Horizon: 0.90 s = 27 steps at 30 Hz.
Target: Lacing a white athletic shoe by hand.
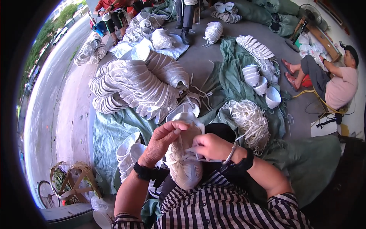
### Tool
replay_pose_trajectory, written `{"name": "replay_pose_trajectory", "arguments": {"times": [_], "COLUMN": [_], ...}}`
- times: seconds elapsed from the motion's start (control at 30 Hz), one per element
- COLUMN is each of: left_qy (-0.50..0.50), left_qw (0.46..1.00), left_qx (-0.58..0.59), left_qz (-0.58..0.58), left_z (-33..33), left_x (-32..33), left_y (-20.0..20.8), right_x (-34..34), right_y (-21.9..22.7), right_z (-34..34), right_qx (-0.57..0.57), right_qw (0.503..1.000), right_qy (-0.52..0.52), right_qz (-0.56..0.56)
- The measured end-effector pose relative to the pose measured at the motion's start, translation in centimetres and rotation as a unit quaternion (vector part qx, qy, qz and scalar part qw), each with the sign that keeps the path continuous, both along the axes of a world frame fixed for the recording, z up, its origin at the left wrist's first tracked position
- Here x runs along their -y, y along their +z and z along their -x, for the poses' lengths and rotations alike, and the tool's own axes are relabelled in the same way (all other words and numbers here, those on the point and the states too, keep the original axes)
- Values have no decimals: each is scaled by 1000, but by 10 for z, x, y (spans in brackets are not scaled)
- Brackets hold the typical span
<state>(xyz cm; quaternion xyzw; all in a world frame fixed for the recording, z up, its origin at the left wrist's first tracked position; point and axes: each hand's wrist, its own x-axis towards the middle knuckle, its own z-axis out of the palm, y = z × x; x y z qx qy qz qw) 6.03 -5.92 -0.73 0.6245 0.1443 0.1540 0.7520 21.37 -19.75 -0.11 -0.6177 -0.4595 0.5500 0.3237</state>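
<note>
Fingers (202,145) over pale shoe (178,164)

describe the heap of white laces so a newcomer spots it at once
Find the green sheeting right of the biggest stack of white shoe uppers. On it, past the right hand, lies the heap of laces: a loose tangle of thin strands, unlike the smooth, cup-shaped pieces behind it.
</note>
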Motion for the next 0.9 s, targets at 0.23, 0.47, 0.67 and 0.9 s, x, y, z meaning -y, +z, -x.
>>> {"name": "replay_pose_trajectory", "arguments": {"times": [0.23,0.47,0.67,0.9], "left_qy": [-15,-184,281,461], "left_qw": [971,911,939,868], "left_qx": [-23,-80,71,-172], "left_qz": [-238,-361,185,-71], "left_z": [-3,-4,40,130], "left_x": [13,40,-19,-72], "left_y": [17,20,-16,-11], "right_x": [24,34,69,235], "right_y": [47,51,-25,-105], "right_z": [-1,-6,-82,-211], "right_qx": [-553,-341,-645,-656], "right_qw": [829,932,731,456], "right_qy": [38,113,-143,-471], "right_qz": [-74,-44,-169,-374]}}
